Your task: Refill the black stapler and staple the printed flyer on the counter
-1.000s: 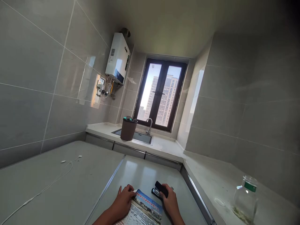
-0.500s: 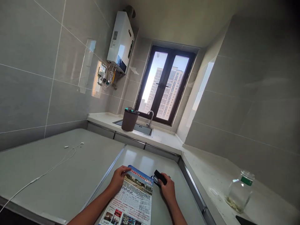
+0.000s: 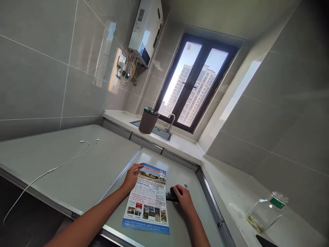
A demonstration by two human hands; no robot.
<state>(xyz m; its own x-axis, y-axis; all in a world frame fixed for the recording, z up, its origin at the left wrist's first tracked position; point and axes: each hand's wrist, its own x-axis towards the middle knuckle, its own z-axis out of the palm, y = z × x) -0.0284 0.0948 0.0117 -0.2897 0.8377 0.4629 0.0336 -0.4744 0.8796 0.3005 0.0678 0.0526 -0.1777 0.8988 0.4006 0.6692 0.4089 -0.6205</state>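
Note:
A printed flyer [image 3: 147, 202] with a blue top and bottom band, a picture of buildings and a row of small photos lies on the table. My left hand [image 3: 131, 176] grips its upper left corner. In my right hand [image 3: 183, 197] is a black stapler [image 3: 172, 195], held low over the table at the flyer's right edge. The stapler's front end is close to the paper; I cannot tell whether the sheet is between its jaws. Beyond my right hand, a small dark strip [image 3: 185, 185], perhaps staples, rests on the table.
The pale table [image 3: 74, 178] has a seam, with a white cable [image 3: 64, 164] on its left part. Behind it, a brown bin [image 3: 149, 120] stands by the sink [image 3: 163, 133]. On the right counter [image 3: 223, 178] are a glass jar [image 3: 266, 214] and a dark flat object [image 3: 266, 241].
The view has tilted and shifted, showing the whole flyer lying flatter. My right hand has lowered the stapler beside the flyer's right edge. My left hand stays at the upper left corner.

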